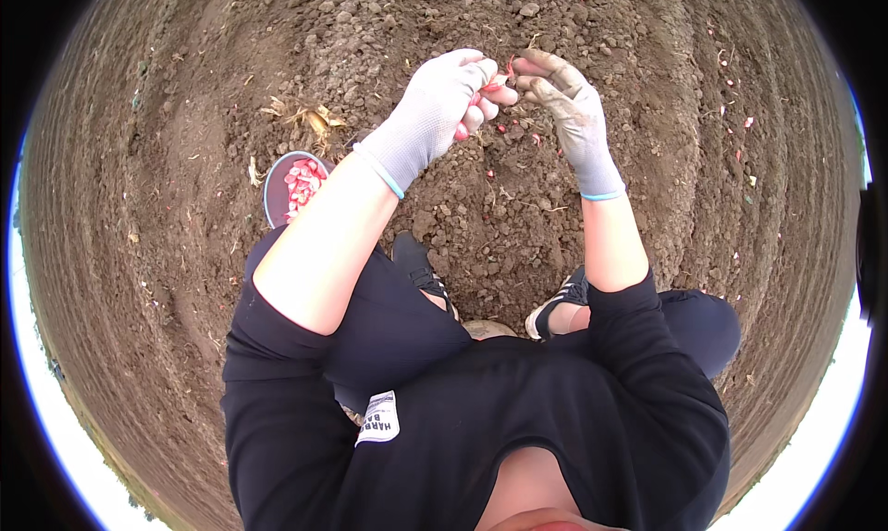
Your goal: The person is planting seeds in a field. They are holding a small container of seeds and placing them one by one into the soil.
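Observation:
My left hand [458,90], in a pale knitted glove with a blue cuff edge, is closed around several red-stained cloves [496,82] that look like garlic. Some of them poke out between its fingers. My right hand [565,97], in a matching glove with soiled fingers, is raised just beside it. Its bent fingertips meet a thin red piece [511,67], and whether they pinch it is not clear. Both hands are above loose brown soil [444,212]. By my left forearm stands a bucket [272,184] with many more red cloves [303,180], partly covered by the arm.
Small red and white pieces [748,122] lie scattered over the soil to the right. Dry plant stubble [316,121] sticks up beyond the bucket. My dark shoes [416,264] rest on the ground between my bent knees. Long furrows [784,184] run along both sides.

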Tool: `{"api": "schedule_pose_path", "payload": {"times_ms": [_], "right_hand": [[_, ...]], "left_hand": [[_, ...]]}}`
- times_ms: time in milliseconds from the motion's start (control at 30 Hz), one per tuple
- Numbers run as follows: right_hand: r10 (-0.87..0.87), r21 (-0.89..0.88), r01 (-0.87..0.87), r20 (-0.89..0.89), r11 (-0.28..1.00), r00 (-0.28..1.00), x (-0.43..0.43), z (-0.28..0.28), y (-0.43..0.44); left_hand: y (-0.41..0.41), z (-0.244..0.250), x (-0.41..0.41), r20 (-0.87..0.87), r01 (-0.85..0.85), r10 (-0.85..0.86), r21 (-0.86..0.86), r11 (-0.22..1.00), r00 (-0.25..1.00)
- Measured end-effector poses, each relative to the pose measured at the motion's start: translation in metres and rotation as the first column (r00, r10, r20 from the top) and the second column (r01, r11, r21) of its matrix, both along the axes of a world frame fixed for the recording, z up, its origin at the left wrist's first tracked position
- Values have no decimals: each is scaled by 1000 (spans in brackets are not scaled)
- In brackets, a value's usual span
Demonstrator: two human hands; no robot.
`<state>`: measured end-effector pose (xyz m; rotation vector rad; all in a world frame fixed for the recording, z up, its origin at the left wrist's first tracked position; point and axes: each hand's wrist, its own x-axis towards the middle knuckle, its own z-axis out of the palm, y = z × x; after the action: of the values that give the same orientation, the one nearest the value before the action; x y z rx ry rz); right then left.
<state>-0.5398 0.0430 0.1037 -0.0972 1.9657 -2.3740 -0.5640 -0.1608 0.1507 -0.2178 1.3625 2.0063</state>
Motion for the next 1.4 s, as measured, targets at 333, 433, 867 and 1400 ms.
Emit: {"api": "schedule_pose_path", "payload": {"times_ms": [333, 433, 867, 1400], "right_hand": [[-181, 533, 131, 42, 836, 983, -42, -44, 26], [-44, 886, -43, 72, 462, 996, -64, -138, 52], [206, 964, 22, 34, -264, 978, -130, -271, 1], [40, -68, -37, 50, 997, 998, -32, -19, -15]], "left_hand": [[8, -7, -7, 176, -146, 133, 61, 987, 975], [-9, -22, -28, 321, -252, 159, 277, 927, 934], [-22, 9, -28, 185, -136, 126, 48, 990, 975], [2, 0, -10, -112, -45, 21, -209, 977, 993]]}}
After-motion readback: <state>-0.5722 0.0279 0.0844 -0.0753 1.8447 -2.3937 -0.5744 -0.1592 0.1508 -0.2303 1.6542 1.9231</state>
